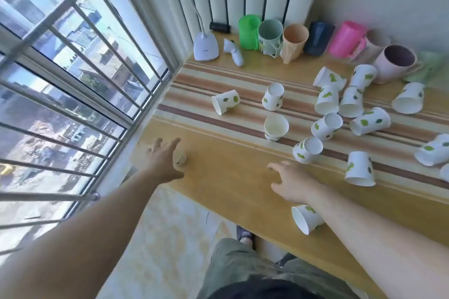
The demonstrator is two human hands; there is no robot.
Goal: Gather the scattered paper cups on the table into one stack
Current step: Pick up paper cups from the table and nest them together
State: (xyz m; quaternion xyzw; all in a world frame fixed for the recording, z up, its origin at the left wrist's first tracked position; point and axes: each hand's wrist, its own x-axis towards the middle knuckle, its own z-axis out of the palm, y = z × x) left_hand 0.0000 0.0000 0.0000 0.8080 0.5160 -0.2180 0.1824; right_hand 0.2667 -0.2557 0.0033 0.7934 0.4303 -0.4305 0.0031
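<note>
Several white paper cups with green leaf prints lie scattered on the wooden table (230, 177), most on their sides. One cup (180, 157) stands at the table's left end, partly hidden under my left hand (162, 162), whose fingers are spread over it without closing. My right hand (291, 183) hovers palm down with fingers apart, just below a tipped cup (307, 149). Another cup (306, 218) lies by the front edge beside my right forearm. An upright cup (275, 127) stands mid-table, and a cluster (328, 102) lies further right.
Coloured plastic mugs (269, 37) line the back wall by a radiator. A white desk lamp (205, 46) and a small white device (234, 52) stand at the back left. A barred window (73, 68) runs along the left. A striped mat (206, 87) covers the table's middle.
</note>
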